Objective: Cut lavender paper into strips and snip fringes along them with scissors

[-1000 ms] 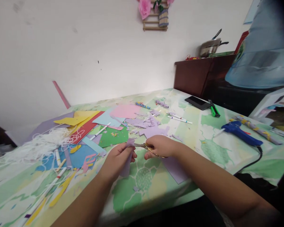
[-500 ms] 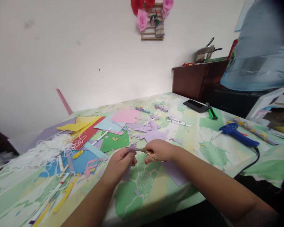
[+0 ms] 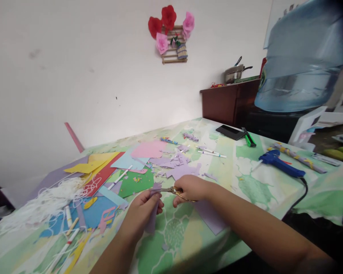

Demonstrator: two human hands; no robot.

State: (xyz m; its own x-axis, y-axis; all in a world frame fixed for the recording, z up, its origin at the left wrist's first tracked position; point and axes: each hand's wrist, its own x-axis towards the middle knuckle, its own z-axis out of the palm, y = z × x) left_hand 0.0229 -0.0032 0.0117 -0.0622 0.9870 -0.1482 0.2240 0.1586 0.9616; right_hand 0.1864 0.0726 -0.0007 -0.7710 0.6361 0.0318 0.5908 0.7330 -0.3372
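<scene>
My left hand [image 3: 146,206] is closed on a strip of purple paper [image 3: 151,223], which hangs below the fingers and sticks up a little above the thumb. In my right hand [image 3: 192,188] is a pair of scissors [image 3: 171,190] with gold-coloured handles. Its blades point left and lie at the upper end of the strip, just above my left thumb. Whether the blades are fully closed is too small to tell. Under my right forearm lies a larger purple sheet [image 3: 211,217]. Beyond the hands are cut purple paper pieces [image 3: 184,171] and a green sheet [image 3: 138,182].
White string [image 3: 48,198] is heaped at the left, beside yellow paper [image 3: 82,167] and red paper [image 3: 105,177]. To the right lie a blue glue gun [image 3: 282,163] with its cord, a green utility knife [image 3: 249,139] and a black phone [image 3: 231,132]. A water jug [image 3: 297,72] stands behind them.
The whole view has shifted, with the wall flowers now lower and the jug further left. Both hands keep their hold on the paper strip and the scissors.
</scene>
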